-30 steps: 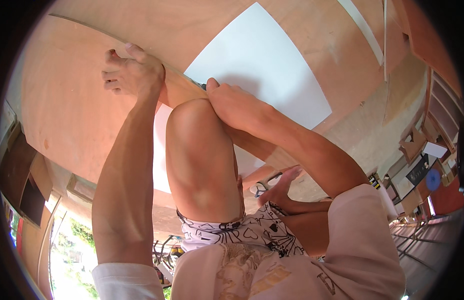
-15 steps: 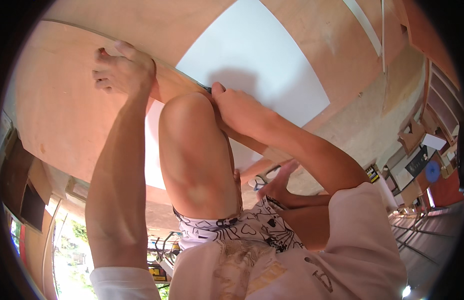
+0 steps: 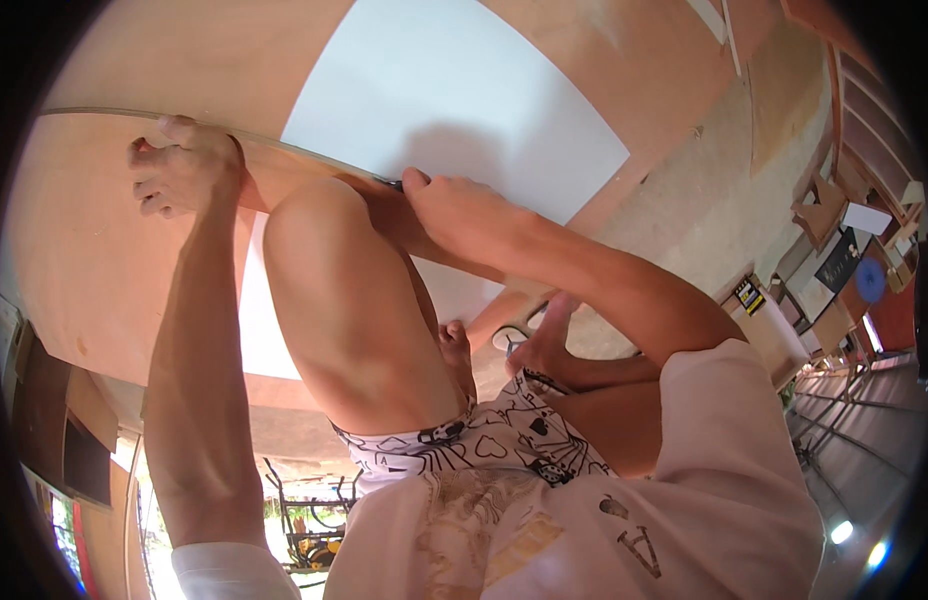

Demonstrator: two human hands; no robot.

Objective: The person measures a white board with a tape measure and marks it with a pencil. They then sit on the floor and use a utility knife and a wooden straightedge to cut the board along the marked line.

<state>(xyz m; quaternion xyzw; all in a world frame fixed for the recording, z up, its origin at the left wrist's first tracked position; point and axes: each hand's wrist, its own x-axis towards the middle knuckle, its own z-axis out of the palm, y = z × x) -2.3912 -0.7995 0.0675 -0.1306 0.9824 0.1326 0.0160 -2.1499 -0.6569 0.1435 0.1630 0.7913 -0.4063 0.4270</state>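
A plywood strip (image 3: 384, 212) lies across a white sheet (image 3: 454, 80), which shows on both sides of it. A thin dark line runs along the strip's far edge. My left hand (image 3: 189, 165) presses down with its heel near that edge, its fingers apart and bent upward, holding nothing. Against the same edge, my right hand (image 3: 464, 215) is closed round a small dark tool (image 3: 392, 184). Only the tool's tip shows, so its kind is hidden. My raised knee (image 3: 319, 215) stands between my arms, at the strip's near side.
Plywood (image 3: 94, 250) spreads around the white sheet. My bare foot (image 3: 539, 345) is beside a sandal (image 3: 509, 340) on the floor. To the right stand a blue round object (image 3: 870, 280) and assorted boards. A dark cabinet (image 3: 44, 410) is at the left.
The view has shifted, moving most things leftward in the picture. Along the strip's edge, my right hand with the dark tool has slid rightward, away from my left hand. My left hand keeps pressing.
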